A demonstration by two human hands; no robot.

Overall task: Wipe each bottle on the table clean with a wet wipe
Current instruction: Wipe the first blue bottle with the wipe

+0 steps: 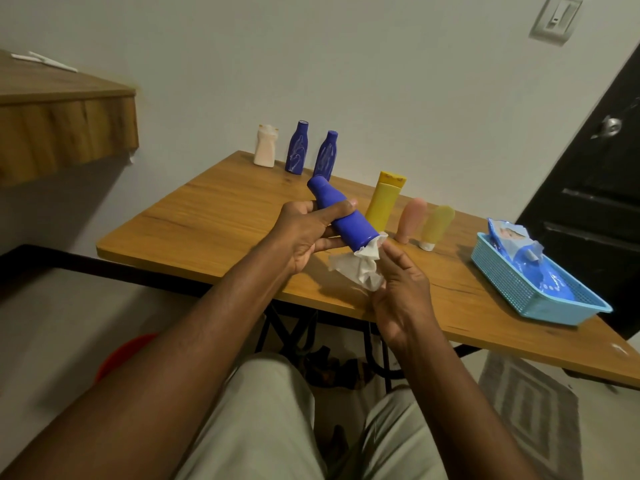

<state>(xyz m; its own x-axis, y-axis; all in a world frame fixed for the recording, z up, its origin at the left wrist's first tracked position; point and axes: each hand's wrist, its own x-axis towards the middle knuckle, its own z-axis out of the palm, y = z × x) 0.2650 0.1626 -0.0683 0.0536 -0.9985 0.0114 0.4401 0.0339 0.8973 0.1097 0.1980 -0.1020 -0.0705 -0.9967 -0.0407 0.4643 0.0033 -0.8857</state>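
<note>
One blue bottle (341, 216) held tilted over the wooden table (207, 223) in the curled left hand (304, 233), one wet wipe (360, 268) pinched against its base by the right hand (401, 292), six other bottles (382, 206) stood behind, two of them blue, white wall (381, 81), black door (595, 188).

single head-worn view, forward and down, close over the wooden table (221, 216)

Black door (588, 202) with round knob (610, 126) at right, wall switch (557, 19) above, patterned rug (533, 410) on floor
</note>
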